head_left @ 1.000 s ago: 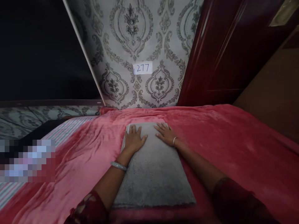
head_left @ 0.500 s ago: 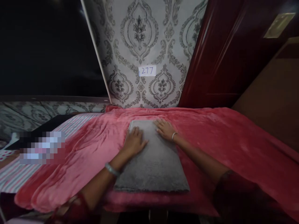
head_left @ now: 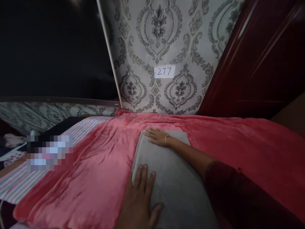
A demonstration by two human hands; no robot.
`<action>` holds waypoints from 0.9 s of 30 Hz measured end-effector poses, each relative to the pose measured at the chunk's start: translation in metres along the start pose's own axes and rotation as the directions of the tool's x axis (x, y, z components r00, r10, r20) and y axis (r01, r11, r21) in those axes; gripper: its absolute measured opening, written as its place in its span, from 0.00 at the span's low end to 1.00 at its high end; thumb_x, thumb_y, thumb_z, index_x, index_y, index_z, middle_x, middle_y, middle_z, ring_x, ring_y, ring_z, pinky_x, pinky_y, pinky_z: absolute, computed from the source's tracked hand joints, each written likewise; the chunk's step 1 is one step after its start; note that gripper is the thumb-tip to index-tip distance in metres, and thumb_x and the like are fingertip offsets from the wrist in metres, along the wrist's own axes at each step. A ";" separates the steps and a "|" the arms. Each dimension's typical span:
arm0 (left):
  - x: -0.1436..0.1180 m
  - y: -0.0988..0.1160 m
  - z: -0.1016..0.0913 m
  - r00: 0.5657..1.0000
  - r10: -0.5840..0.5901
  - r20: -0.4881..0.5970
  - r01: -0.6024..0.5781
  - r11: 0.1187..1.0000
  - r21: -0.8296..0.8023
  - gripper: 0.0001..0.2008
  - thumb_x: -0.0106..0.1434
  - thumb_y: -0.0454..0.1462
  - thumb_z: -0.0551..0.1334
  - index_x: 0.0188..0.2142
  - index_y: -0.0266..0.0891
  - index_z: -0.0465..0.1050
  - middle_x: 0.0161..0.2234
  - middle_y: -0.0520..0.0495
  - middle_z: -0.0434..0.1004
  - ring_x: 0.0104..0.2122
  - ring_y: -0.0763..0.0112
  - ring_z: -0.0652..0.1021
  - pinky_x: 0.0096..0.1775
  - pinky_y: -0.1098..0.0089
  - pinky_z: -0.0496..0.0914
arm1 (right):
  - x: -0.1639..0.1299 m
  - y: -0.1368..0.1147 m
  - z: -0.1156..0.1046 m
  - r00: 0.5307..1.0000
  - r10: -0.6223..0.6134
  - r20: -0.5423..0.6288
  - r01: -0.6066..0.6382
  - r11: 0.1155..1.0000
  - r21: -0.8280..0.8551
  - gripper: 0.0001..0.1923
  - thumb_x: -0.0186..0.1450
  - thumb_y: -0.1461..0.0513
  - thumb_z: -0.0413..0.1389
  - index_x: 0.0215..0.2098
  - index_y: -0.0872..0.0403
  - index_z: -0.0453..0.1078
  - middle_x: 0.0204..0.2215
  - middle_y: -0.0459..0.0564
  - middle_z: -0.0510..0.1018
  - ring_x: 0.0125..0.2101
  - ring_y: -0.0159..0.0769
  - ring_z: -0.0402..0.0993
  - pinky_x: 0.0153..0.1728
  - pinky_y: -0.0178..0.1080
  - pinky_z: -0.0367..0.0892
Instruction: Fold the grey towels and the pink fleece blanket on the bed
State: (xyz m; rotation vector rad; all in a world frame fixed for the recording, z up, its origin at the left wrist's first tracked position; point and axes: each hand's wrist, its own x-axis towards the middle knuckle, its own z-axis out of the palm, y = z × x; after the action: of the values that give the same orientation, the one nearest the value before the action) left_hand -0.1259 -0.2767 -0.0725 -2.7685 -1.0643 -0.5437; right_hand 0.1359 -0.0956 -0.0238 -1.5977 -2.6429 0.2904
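Note:
A folded grey towel-like cloth (head_left: 176,181) lies flat on a red and pink plush blanket (head_left: 100,178). My left hand (head_left: 140,197) rests palm down with spread fingers on the cloth's near left part, its fingertips close to the left edge. At the far left corner of the cloth, my right hand (head_left: 156,136) lies flat with its fingers stretched out. A thin pale bangle circles the right wrist. The cloth's near end is cut off by the bottom of the picture.
Behind the blanket stands a patterned wall with a paper label (head_left: 164,71) reading 277. A large dark screen (head_left: 57,51) is at the left, above a striped cloth (head_left: 83,127) and a blurred-out item (head_left: 50,152). A dark red glossy panel (head_left: 252,63) rises at the right.
My left hand has slid toward me along the cloth's left side. My right hand has moved left across the far edge to the corner. The view has come closer.

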 end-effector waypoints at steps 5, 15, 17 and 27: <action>-0.002 -0.004 0.007 1.000 0.020 -0.023 -0.019 1.000 0.017 0.49 0.60 0.55 0.62 0.73 0.47 0.40 0.73 0.38 0.44 0.68 0.40 0.56 0.60 0.42 0.60 | 0.029 0.030 0.002 0.987 0.158 0.004 -0.158 0.987 0.030 0.29 0.75 0.50 0.37 0.73 0.42 0.47 0.73 0.46 0.43 0.72 0.48 0.36 0.68 0.60 0.40; 0.007 -0.004 -0.011 0.999 0.002 0.054 0.001 0.998 -0.060 0.38 0.65 0.50 0.59 0.71 0.44 0.52 0.72 0.37 0.45 0.70 0.43 0.53 0.62 0.40 0.59 | -0.005 -0.001 -0.029 0.964 0.200 -0.175 -0.203 0.979 -0.001 0.29 0.75 0.53 0.40 0.73 0.49 0.50 0.72 0.52 0.49 0.71 0.45 0.43 0.68 0.54 0.44; 0.011 -0.002 -0.017 0.996 -0.004 0.087 0.010 0.998 -0.065 0.35 0.66 0.50 0.58 0.69 0.43 0.57 0.72 0.35 0.48 0.69 0.42 0.54 0.63 0.37 0.56 | -0.036 -0.021 -0.027 0.977 0.103 -0.188 -0.107 0.994 -0.009 0.30 0.75 0.52 0.41 0.73 0.48 0.50 0.73 0.53 0.47 0.71 0.47 0.42 0.68 0.56 0.44; 0.009 0.045 -0.026 0.960 0.270 0.079 -0.260 0.959 -0.115 0.45 0.60 0.51 0.66 0.71 0.58 0.47 0.73 0.45 0.43 0.70 0.35 0.49 0.61 0.31 0.54 | -0.148 -0.045 0.018 0.996 0.028 -0.083 -0.032 0.998 -0.051 0.32 0.74 0.47 0.43 0.73 0.43 0.48 0.73 0.51 0.46 0.72 0.52 0.36 0.66 0.64 0.38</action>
State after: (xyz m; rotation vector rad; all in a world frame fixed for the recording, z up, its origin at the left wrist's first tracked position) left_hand -0.0970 -0.3104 -0.0447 -2.9879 -0.6783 -0.4471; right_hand 0.1630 -0.2486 -0.0238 -1.6285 -2.5883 0.1540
